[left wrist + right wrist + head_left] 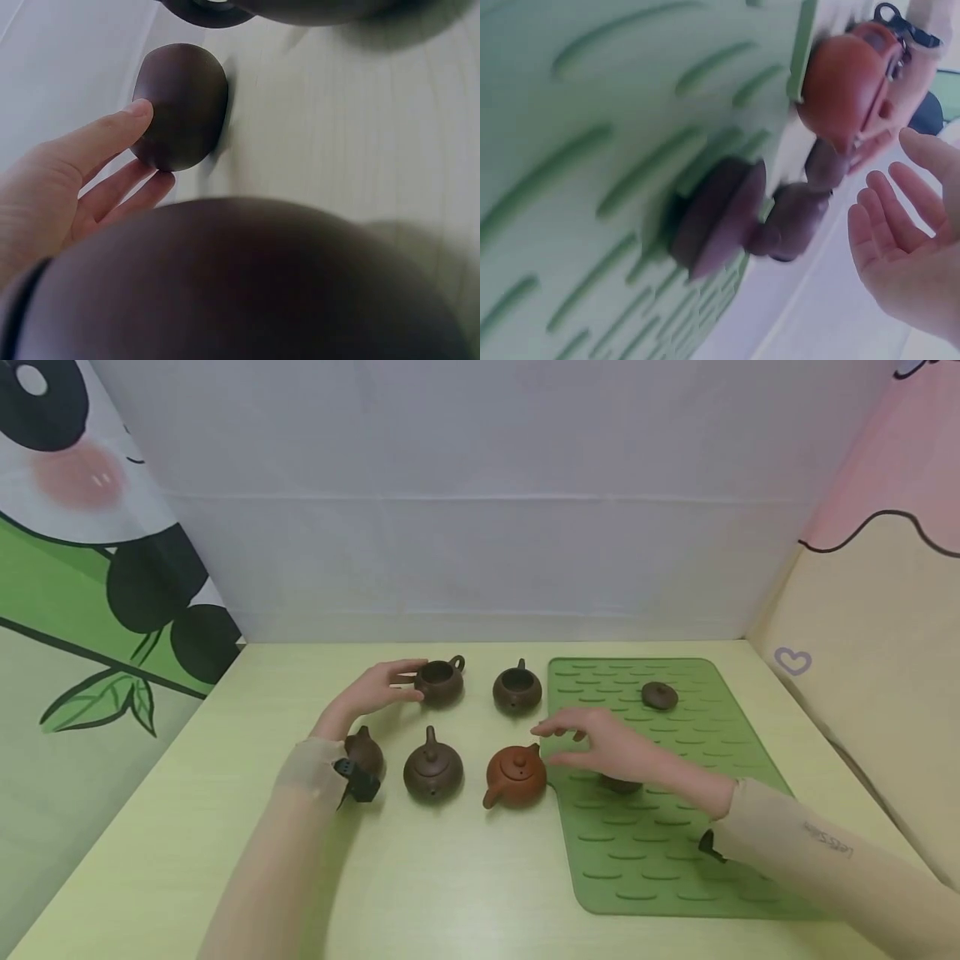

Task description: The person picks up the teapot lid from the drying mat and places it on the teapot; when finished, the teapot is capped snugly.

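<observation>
At the back left, my left hand [378,687] holds a lidless dark brown teapot [441,687] between thumb and fingers. Its round body [184,105] shows in the left wrist view, with the thumb against its side; its handle is out of sight there. My right hand [603,742] hovers over the green mat's left edge, fingers loosely spread and holding nothing. Just left of it sits a reddish-orange teapot [517,775] with its lid on. Under the right wrist lies a dark lid [720,217] on the mat, mostly covered in the head view.
Another lidless dark teapot [517,691] stands at the back centre. A lidded dark teapot [432,772] is at front centre, and a brown teapot [365,753] lies partly behind the left wrist. The green mat [600,877] also bears a second dark lid [660,696].
</observation>
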`<state>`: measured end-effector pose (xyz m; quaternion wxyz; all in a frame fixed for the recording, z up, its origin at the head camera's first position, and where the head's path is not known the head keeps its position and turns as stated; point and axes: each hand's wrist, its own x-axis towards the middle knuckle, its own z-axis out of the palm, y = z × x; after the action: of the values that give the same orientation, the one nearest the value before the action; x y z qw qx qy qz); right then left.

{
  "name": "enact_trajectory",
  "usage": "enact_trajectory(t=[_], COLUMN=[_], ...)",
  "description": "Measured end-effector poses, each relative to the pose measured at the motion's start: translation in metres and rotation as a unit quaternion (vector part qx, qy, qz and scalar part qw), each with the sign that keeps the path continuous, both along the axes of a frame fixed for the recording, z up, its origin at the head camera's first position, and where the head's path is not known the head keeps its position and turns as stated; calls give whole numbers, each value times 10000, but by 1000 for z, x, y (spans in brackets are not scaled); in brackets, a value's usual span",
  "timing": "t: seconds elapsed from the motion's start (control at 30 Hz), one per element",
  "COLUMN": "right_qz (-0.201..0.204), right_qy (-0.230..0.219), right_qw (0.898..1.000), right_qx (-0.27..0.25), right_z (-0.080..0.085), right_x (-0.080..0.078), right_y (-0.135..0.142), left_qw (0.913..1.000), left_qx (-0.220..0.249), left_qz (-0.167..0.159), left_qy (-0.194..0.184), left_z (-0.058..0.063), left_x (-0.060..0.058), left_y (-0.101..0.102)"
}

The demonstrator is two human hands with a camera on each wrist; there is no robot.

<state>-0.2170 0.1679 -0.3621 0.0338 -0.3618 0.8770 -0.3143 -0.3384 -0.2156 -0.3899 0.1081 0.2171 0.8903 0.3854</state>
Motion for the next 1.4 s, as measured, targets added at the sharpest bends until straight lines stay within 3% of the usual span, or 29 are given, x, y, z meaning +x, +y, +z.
enact_trajectory(t=[0.4,0.6,0.83,0.97,1.13,1.4], right_qz=[-417,-393,-83,121,304,662], right_qy=[1089,1216,1049,715,35,-318], right_qw=[9932,9917,9944,9971,9981,9961], right_qx=[-30,-171,63,228,528,480], right_z=[12,2,-17,-23,-25,-26], right_x=[-4,-6,-6,-4,-3,-5], right_y=[42,66,89,96,101,104], left_qw=[10000,10000,9998,9996,9995,9981], left_qx=[38,66,51,14,118,397], left_qz=[51,41,117,181,141,8], left_qy=[-15,-16,-128,-211,-257,-472], left_z=[-3,-5,-5,-4,-5,-9], left_x=[4,2,1,1,1,-3], left_y=[-2,-2,-3,-3,-3,-3])
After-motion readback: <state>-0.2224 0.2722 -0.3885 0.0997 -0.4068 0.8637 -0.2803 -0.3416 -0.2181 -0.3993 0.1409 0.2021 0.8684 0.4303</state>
